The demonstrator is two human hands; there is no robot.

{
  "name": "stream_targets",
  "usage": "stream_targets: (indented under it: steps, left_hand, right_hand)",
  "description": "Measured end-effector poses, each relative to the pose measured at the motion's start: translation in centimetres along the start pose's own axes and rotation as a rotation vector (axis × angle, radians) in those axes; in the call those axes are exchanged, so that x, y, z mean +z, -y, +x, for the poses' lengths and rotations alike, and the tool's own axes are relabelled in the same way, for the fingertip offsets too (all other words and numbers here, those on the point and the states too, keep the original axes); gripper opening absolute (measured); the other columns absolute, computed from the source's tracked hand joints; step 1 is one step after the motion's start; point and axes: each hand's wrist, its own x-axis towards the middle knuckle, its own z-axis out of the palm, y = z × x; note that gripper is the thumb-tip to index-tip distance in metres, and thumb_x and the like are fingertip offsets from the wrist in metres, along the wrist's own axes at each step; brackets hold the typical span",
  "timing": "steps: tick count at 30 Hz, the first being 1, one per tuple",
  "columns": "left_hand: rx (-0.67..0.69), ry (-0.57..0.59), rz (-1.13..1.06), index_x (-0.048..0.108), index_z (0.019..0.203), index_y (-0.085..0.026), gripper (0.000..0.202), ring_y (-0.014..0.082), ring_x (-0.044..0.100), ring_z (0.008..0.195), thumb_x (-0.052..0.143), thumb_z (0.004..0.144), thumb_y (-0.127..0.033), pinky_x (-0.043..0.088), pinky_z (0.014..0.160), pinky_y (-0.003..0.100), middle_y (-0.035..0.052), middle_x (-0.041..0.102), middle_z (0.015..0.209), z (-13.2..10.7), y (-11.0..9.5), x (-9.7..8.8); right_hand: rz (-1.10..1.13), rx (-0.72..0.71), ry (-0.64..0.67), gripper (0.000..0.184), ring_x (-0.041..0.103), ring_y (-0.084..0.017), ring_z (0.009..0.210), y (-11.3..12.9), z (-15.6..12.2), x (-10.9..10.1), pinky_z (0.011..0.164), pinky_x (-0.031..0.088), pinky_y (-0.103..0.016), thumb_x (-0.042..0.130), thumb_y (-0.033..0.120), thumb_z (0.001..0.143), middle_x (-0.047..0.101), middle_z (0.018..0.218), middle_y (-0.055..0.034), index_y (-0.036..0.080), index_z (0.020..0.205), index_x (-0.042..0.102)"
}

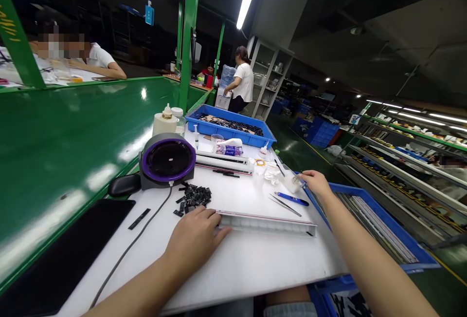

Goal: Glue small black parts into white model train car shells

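My left hand (197, 236) is closed over the near end of a long white channel-shaped strip (270, 224), thumb on its front side. The strip lies on the white tabletop, with a small dark piece at its right end. A heap of small black pieces (195, 196) lies just beyond my left fingers. At the table's right edge my right hand (316, 183) pinches something thin over a small clear container (293, 184); its kind is too small to make out. Between the hands lie metal tweezers (286, 206) and a blue-handled tool (292, 198).
A round purple-rimmed device (168, 159) with a cable stands at the left. Behind are a bottle (165, 123), a tissue pack (229, 147) and a blue tray (233, 134) of dark pieces. A blue crate (412, 253) of strips stands at the right. Other people are farther off.
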Motion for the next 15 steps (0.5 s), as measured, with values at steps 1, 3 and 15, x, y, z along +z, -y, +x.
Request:
stream_targets:
  steps: [1,3,15]
  left_hand:
    - [0.004,-0.002,0.003,0.068,0.077,-0.019,0.03,0.0253,0.062,0.081,0.054,0.089,-0.043,0.05,0.07,0.038,0.0057,0.07,0.081,0.0,0.04,0.03]
    - [0.011,-0.007,0.009,0.068,0.078,-0.019,0.03,0.0253,0.062,0.082,0.054,0.089,-0.043,0.05,0.071,0.038,0.006,0.07,0.081,-0.01,0.09,0.1]
    - [-0.003,0.012,-0.014,0.069,0.078,-0.019,0.031,0.0244,0.062,0.084,0.053,0.089,-0.043,0.049,0.072,0.037,0.0059,0.07,0.083,0.33,0.11,-0.08]
  right_hand:
    - [0.001,0.002,0.015,0.032,0.06,-0.021,0.064,-0.25,0.19,0.26,0.06,0.043,-0.03,0.068,0.041,0.062,0.067,0.068,-0.0051,0.016,0.081,0.072]
    - [0.001,0.001,0.017,0.03,0.062,-0.022,0.07,-0.4,0.48,0.65,0.063,0.042,-0.031,0.066,0.043,0.063,0.07,0.072,-0.0058,0.018,0.077,0.073]
    - [0.041,-0.036,-0.022,0.033,0.06,-0.022,0.071,0.33,0.57,0.85,0.065,0.041,-0.03,0.06,0.047,0.07,0.07,0.071,-0.0053,0.019,0.079,0.074]
